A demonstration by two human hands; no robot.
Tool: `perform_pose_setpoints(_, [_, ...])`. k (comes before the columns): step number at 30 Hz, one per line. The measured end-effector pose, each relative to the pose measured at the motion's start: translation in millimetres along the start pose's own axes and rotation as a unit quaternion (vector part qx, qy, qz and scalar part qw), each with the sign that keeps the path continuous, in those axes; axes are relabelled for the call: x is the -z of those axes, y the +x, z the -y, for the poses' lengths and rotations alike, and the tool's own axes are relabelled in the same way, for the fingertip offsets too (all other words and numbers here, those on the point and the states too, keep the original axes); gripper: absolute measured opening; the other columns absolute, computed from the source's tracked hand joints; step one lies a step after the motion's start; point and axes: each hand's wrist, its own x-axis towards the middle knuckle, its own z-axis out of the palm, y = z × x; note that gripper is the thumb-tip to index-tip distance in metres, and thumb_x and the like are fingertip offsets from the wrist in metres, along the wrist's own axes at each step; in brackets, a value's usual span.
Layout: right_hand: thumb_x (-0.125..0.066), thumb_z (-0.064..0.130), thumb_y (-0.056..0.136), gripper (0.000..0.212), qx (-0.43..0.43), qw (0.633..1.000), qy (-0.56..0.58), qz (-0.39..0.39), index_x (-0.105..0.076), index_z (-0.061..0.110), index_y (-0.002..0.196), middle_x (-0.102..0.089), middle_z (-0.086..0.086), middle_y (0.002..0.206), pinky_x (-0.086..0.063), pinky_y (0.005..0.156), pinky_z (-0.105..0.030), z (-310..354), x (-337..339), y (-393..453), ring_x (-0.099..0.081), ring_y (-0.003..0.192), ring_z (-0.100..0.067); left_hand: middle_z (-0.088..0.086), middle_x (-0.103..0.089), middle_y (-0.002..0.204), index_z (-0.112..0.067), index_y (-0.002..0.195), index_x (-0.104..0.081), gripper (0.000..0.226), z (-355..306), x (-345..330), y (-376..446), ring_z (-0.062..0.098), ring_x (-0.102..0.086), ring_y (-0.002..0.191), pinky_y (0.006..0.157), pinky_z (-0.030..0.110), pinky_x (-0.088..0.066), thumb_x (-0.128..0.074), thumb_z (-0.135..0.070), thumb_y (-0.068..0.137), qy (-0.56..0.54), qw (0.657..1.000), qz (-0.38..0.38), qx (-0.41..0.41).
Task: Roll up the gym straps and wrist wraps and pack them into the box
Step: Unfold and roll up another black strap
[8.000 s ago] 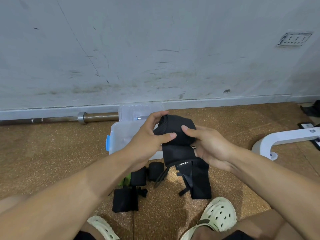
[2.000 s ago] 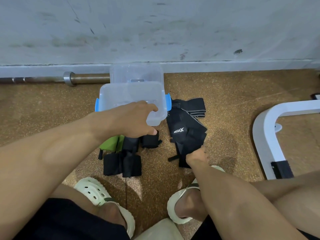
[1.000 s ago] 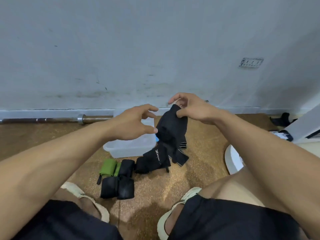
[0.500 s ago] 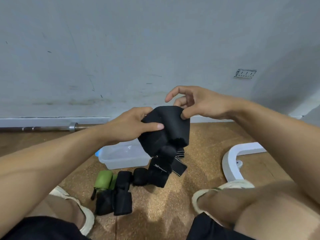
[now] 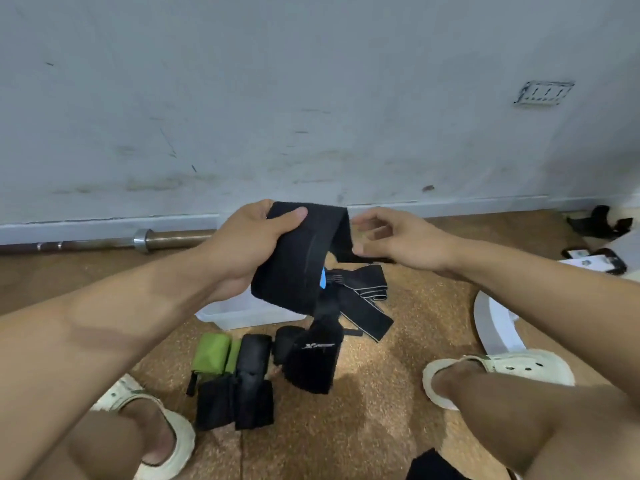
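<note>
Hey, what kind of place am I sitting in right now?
Probably a gym or home workout corner: a steel barbell lies along the scuffed grey wall, the floor is speckled brown rubber matting, and a white metal equipment frame stands nearby.

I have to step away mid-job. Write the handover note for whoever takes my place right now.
Left hand: grip shut on the black wrap, held above the box.
Right hand: open, fingertips at the wrap's far edge.
The wrap's tail hangs loose down to the floor; it is not rolled.
On the floor: green roll, black rolls, one flat strap right of the box.
Done: several pieces rolled.
Left: roll this wrap and the strap, pack everything. The box contents are hidden.
</note>
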Motion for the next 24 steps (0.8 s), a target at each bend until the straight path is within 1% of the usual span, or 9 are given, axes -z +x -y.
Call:
perform_pose_setpoints(3, [-0.076, 0.007, 0.089, 0.047, -0.033, 0.991, -0.023, 0.128, -0.059, 0.027, 0.129, -0.064, 0.005, 0.128, -0.052, 0.094, -0.026, -7.3, -20.6, 2.8, -0.064, 0.113, -0.013, 0.008, -0.076, 0.106, -0.010, 0.109, -0.066, 0.022, 3.9, -4.1, 6.9, 0.021, -0.075, 0.096, 0.076, 0.032, -0.059, -0.061, -0.030, 0.102, -0.053, 0.997, -0.027, 0.048])
perform_pose_setpoints(8, [-0.089, 0.044, 0.075, 0.093, 0.040, 0.988, -0.068, 0.132, -0.038, 0.039, 0.153, -0.046, 0.015, 0.155, -0.034, 0.120, -0.036, -15.9, -59.1, 9.0, -0.043, 0.142, -0.009, 0.010, -0.079, 0.103, -0.008, 0.115, -0.069, 0.026, -3.3, -4.6, 7.8, 0.024, -0.078, 0.091, 0.066, 0.034, -0.063, -0.062, -0.028, 0.101, -0.144, 0.983, -0.055, 0.104])
perform_pose_setpoints(10, [-0.086, 0.039, 0.082, 0.080, 0.057, 0.988, -0.027, 0.142, -0.043, 0.038, 0.150, -0.053, 0.020, 0.149, -0.036, 0.117, -0.030, -11.7, -62.7, 7.9, -0.048, 0.138, -0.005, 0.013, -0.077, 0.109, -0.005, 0.118, -0.069, 0.029, -5.5, -2.6, 8.7, 0.027, -0.077, 0.096, 0.075, 0.037, -0.064, -0.061, -0.027, 0.101, -0.170, 0.977, -0.049, 0.118])
perform_pose_setpoints(12, [-0.083, 0.041, 0.085, 0.068, 0.043, 0.991, -0.019, 0.126, -0.049, 0.040, 0.144, -0.062, 0.015, 0.139, -0.042, 0.114, -0.037, -9.9, -63.9, 11.1, -0.058, 0.128, -0.010, 0.014, -0.076, 0.115, -0.003, 0.121, -0.069, 0.032, -5.1, 0.0, 9.9, 0.029, -0.076, 0.101, 0.084, 0.041, -0.063, -0.058, -0.028, 0.103, -0.188, 0.973, -0.043, 0.125])
perform_pose_setpoints(14, [-0.083, 0.051, 0.077, 0.066, 0.027, 0.993, -0.012, 0.110, -0.055, 0.040, 0.136, -0.069, 0.000, 0.128, -0.048, 0.109, -0.048, -11.2, -64.5, 14.9, -0.066, 0.118, -0.021, 0.013, -0.075, 0.117, -0.003, 0.122, -0.069, 0.035, -5.9, 3.4, 9.7, 0.027, -0.076, 0.100, 0.081, 0.041, -0.064, -0.054, -0.030, 0.105, -0.211, 0.968, -0.043, 0.126])
perform_pose_setpoints(16, [-0.084, 0.060, 0.071, 0.067, 0.021, 0.994, -0.011, 0.105, -0.063, 0.035, 0.129, -0.071, 0.001, 0.128, -0.047, 0.111, -0.045, -13.2, -63.6, 18.6, -0.066, 0.120, -0.017, 0.013, -0.074, 0.119, -0.003, 0.122, -0.068, 0.042, -6.8, 9.4, 9.9, 0.027, -0.075, 0.102, 0.081, 0.041, -0.063, -0.052, -0.038, 0.105, -0.216, 0.968, -0.040, 0.122])
perform_pose_setpoints(20, [-0.076, 0.022, 0.091, 0.019, 0.015, 0.993, 0.078, 0.089, -0.075, 0.019, 0.110, -0.078, -0.002, 0.108, -0.054, 0.094, -0.025, -6.9, -55.0, 17.6, -0.074, 0.094, -0.011, 0.011, -0.073, 0.122, -0.004, 0.130, -0.066, 0.055, -3.1, 14.8, 5.6, 0.033, -0.067, 0.119, 0.102, 0.045, -0.051, -0.057, -0.049, 0.098, -0.137, 0.985, -0.014, 0.106])
perform_pose_setpoints(22, [-0.072, 0.015, 0.092, 0.013, 0.018, 0.989, 0.121, 0.084, -0.076, 0.013, 0.104, -0.078, -0.004, 0.099, -0.055, 0.083, -0.025, -3.4, -55.1, 15.5, -0.073, 0.084, -0.015, 0.006, -0.075, 0.117, -0.006, 0.137, -0.060, 0.052, 2.9, 12.3, 4.2, 0.032, -0.066, 0.120, 0.096, 0.040, -0.053, -0.067, -0.036, 0.094, -0.045, 0.996, -0.032, 0.071])
perform_pose_setpoints(24, [-0.065, 0.012, 0.093, 0.016, 0.017, 0.985, 0.153, 0.074, -0.075, 0.016, 0.081, -0.072, -0.001, 0.080, -0.052, 0.071, -0.025, 5.4, -55.1, 12.8, -0.066, 0.071, -0.014, 0.005, -0.076, 0.113, -0.009, 0.154, -0.035, 0.079, 8.4, 8.4, 0.5, 0.025, -0.073, 0.106, 0.087, 0.034, -0.056, -0.077, -0.018, 0.088, -0.015, 0.997, -0.039, 0.068])
